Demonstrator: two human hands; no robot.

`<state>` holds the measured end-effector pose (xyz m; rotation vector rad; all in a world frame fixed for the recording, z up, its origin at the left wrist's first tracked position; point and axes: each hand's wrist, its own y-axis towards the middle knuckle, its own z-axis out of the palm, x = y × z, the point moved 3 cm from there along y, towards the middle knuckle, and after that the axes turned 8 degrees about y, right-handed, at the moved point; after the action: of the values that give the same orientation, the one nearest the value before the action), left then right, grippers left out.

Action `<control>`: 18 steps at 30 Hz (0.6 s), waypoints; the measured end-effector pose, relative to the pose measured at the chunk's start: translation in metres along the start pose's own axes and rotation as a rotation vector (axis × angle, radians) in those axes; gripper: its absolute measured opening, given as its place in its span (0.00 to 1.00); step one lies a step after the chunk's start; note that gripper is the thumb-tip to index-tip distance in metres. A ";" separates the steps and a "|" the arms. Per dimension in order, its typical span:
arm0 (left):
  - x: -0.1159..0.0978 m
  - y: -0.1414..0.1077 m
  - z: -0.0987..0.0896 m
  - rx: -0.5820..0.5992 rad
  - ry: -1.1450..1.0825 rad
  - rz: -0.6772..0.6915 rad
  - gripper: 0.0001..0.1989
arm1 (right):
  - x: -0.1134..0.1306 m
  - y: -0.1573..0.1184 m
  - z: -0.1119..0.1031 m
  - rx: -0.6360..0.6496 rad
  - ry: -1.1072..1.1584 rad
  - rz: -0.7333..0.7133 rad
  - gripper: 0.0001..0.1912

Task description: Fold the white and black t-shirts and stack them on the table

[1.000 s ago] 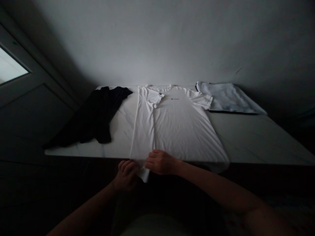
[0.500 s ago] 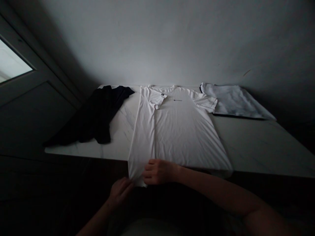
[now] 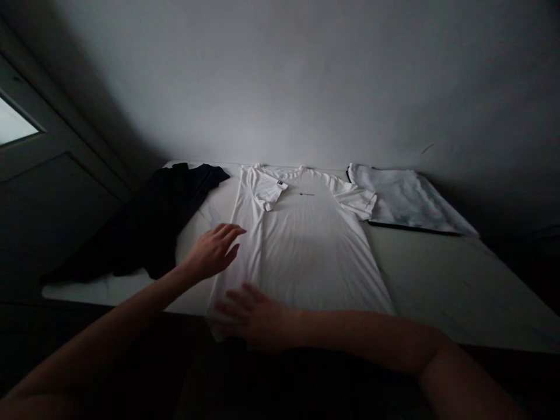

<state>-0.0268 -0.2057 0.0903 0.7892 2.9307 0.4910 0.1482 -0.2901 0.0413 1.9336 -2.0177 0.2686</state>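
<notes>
A white T-shirt (image 3: pixel 315 245) lies flat on the table, its left side folded in lengthwise and a small dark logo on the chest. My left hand (image 3: pixel 213 252) has its fingers apart and hovers at the shirt's folded left edge, holding nothing. My right hand (image 3: pixel 254 318) rests with spread fingers on the lower left corner of the shirt, near the hem, and does not grip it. The hand hides part of the hem.
A crumpled black garment (image 3: pixel 153 227) lies left of the shirt, and a folded pale garment (image 3: pixel 406 198) lies at the back right. The white marbled tabletop (image 3: pixel 455 280) ends at a wall behind. A door with a bright pane (image 3: pixel 13 119) stands at the left.
My left hand has let go of the hem area and moved up and left to the shirt's side. My right hand has slid left along the hem, its fingers now spread.
</notes>
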 end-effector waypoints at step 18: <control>0.000 0.213 0.106 -0.113 -0.145 0.345 0.20 | -0.304 -0.239 -0.179 -0.603 -0.334 1.570 0.18</control>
<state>0.0906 -0.0017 0.0584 1.2634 2.6164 0.5872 0.4115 0.0428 0.0748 -0.2237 -2.8743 -0.3261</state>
